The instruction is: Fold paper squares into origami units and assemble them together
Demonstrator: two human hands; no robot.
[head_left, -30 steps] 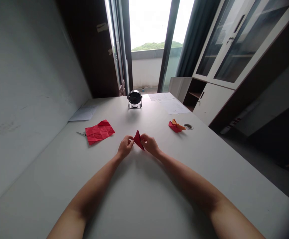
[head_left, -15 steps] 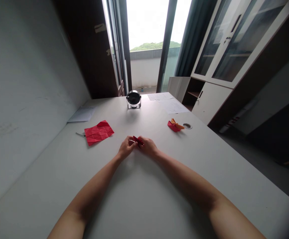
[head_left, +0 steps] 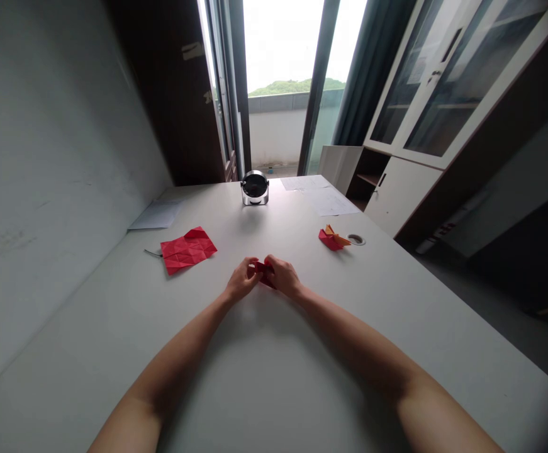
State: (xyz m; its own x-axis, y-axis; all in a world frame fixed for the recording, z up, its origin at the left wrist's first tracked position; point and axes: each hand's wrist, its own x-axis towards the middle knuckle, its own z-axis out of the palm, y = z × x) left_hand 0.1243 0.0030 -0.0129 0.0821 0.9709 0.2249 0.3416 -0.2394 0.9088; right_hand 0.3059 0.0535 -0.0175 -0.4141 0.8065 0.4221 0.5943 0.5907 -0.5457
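Note:
Between my two hands is a small folded piece of red paper point(head_left: 265, 274), held just above the white table point(head_left: 264, 371). My left hand point(head_left: 242, 279) pinches its left side between thumb and fingers. On the right side, my right hand point(head_left: 283, 275) is closed on the same paper, its fingers covering part of it. A creased red sheet point(head_left: 187, 250) lies to the left of my hands, with a thin dark cord at its left corner. Off to the right sits a red and orange folded paper piece point(head_left: 334, 239).
A ring-shaped roll point(head_left: 357, 240) lies beside the red and orange piece. At the back stands a round dark device on a metal stand point(head_left: 255, 187). White papers lie at the back right point(head_left: 333, 202) and back left point(head_left: 155, 215). A wall borders the left side.
The red paper has turned and opened out somewhat between my hands, showing more of its surface. My right fingers have shifted slightly; both hands stay in about the same place.

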